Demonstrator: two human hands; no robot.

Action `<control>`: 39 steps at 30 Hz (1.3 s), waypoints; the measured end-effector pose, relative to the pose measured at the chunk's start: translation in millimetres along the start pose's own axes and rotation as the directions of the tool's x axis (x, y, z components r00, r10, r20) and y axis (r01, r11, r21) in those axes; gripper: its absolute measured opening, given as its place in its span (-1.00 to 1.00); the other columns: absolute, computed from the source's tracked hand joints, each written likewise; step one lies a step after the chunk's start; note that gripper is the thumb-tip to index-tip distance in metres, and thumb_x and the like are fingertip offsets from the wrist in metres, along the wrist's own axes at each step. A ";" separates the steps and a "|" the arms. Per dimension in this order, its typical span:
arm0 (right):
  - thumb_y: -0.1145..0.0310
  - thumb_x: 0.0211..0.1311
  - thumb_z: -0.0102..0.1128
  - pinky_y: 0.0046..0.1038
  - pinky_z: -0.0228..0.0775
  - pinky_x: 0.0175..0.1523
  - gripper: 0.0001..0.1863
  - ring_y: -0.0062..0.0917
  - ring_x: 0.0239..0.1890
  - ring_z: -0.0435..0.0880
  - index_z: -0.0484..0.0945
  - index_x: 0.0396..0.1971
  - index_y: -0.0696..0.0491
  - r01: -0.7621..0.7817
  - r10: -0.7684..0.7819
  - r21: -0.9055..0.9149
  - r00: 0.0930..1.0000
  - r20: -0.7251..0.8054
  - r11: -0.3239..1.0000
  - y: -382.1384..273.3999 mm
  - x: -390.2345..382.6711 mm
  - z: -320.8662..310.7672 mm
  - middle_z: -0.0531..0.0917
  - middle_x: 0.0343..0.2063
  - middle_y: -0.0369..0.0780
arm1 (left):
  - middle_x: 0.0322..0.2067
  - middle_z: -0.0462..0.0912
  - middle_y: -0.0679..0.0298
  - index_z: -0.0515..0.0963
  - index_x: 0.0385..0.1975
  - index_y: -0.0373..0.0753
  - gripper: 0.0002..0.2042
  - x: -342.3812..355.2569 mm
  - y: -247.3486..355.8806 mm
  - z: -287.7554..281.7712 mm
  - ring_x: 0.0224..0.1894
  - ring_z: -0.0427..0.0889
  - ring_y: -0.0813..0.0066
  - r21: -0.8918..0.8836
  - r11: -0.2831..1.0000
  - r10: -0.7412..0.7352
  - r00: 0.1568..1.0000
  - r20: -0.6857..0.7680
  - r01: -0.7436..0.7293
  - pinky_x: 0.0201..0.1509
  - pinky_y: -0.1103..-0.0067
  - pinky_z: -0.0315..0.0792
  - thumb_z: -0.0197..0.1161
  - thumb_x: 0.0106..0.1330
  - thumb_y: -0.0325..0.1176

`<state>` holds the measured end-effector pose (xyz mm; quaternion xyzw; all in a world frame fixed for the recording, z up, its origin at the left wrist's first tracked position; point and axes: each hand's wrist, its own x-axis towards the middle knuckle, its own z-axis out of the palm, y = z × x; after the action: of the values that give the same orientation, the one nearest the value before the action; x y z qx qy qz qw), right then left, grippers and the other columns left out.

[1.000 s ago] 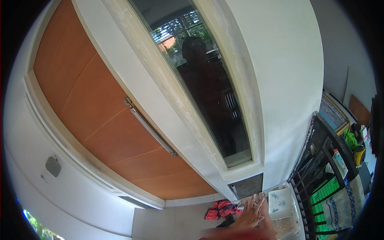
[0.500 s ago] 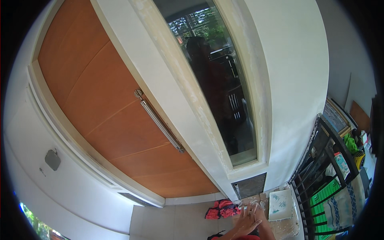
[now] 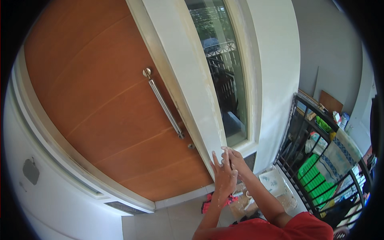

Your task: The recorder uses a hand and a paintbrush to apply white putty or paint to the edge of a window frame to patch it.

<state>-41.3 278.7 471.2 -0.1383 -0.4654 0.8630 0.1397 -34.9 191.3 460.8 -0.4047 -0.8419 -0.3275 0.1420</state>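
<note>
My left hand (image 3: 225, 180) is raised in front of the pale door post, its fingers pointing up and spread, with white specks on the skin and wrist. My right hand (image 3: 237, 161) comes in from the right and closes around some of the left hand's fingers, so the two hands overlap. White smears show on the fingertips of both. No tool can be seen in either hand, though the gap between the fingers is partly hidden. Behind them, a pale window frame (image 3: 219, 124) runs down beside the dark glass (image 3: 224, 76).
An orange-brown door (image 3: 116, 120) with a long metal handle (image 3: 165, 105) fills the left. Below the hands lie a white tray (image 3: 272, 182) and a red and black cloth (image 3: 207, 204). At right a black railing (image 3: 290, 140) bears a patterned towel (image 3: 334, 156), near a green basket (image 3: 308, 172).
Both hands have risen from low over the floor to in front of the door post, still touching each other. The view has shifted, showing more of my arms and red sleeve.
</note>
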 end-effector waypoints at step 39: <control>0.18 0.26 -0.14 -0.65 0.20 -0.54 -0.78 -0.70 -0.63 0.33 0.37 -0.47 -0.01 -0.153 0.152 0.328 0.988 0.028 0.932 18.8 -67.7 -116.7 0.35 -0.67 -0.40 | 0.21 -0.01 0.00 -0.14 0.21 -0.37 -0.35 -60.1 74.8 75.1 0.27 -0.34 -0.10 -0.305 0.952 -0.008 1.000 0.027 0.016 0.28 0.23 -0.48 -0.49 0.28 0.05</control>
<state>62.1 333.0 401.1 -0.1476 -0.3029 0.9369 0.0929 62.9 240.2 407.2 -0.4208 -0.7855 -0.4491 0.0650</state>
